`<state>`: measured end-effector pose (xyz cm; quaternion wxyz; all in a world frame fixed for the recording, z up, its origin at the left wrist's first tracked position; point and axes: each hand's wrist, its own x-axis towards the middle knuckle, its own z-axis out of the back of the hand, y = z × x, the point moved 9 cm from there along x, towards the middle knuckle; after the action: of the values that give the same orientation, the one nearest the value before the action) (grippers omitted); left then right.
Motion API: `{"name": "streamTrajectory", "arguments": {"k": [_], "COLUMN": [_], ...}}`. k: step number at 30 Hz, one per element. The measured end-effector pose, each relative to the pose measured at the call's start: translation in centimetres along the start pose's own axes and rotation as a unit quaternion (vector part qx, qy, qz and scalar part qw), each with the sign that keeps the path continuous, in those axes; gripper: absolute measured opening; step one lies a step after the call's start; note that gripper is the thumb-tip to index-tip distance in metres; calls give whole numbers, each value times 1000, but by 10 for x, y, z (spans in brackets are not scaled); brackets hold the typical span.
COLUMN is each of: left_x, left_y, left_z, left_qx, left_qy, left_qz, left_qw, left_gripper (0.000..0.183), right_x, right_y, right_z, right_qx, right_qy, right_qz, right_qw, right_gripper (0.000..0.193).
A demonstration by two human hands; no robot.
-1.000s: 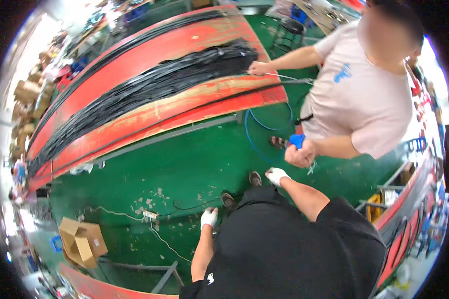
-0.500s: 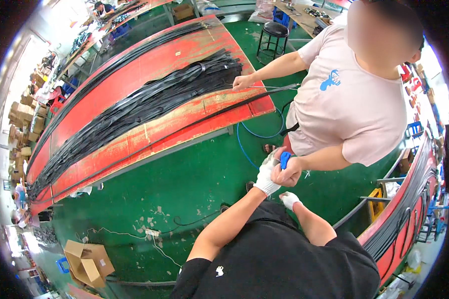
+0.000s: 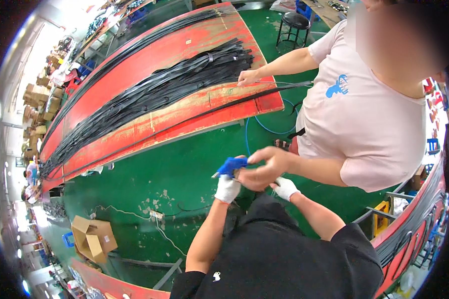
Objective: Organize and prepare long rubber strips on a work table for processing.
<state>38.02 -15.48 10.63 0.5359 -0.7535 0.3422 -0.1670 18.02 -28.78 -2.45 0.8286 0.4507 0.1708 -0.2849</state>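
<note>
My left hand, in a white glove, is closed around a blue gun-shaped tool that looks like an air blow gun; its metal tip points to the left. Right beside it is a co-worker's hand, fingers stretched and blurred, close to or touching the back of the tool. My right hand, also white-gloved, is just below that hand. Its fingers look curled together, and what they hold, if anything, is hidden. In the co-worker's other hand is a thin rod or wire, above the table end.
A red table carries long bundles of black strips. A blue hose loops on the green floor. A cardboard box, a white cord, a black stool and another red table stand around.
The blue tool has gone from the co-worker's hand into my left hand, which moved left and down. The co-worker's fingers have opened. My view has shifted slightly.
</note>
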Motion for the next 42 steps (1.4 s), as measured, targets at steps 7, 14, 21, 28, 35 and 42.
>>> {"name": "streamTrajectory", "arguments": {"k": [7,14,21,28,35,42], "left_x": [-40,-81,-127,-152,-162,-162], "left_y": [-46,-73,-75,-27,-13,20], "left_z": [56,96,131,167,174,175], "left_qx": [161,34,30,-193,-95,119], "left_qy": [7,11,-275,-410,-375,-389], "left_qz": [77,78,-96,-49,-14,46], "left_qw": [984,996,956,890,922,912], "left_gripper": [50,56,74,55,51,51], "right_x": [-6,-21,-24,-64,60,217], "right_y": [176,245,261,277,175,130], "right_z": [28,10,-47,-101,61,213], "right_qx": [-32,-35,-73,-179,-39,-176], "right_qy": [-134,-45,8,112,-278,-360], "right_qz": [232,288,338,350,131,-66], "right_qw": [963,956,938,913,951,914], "right_gripper": [87,62,28,36,37,58]}}
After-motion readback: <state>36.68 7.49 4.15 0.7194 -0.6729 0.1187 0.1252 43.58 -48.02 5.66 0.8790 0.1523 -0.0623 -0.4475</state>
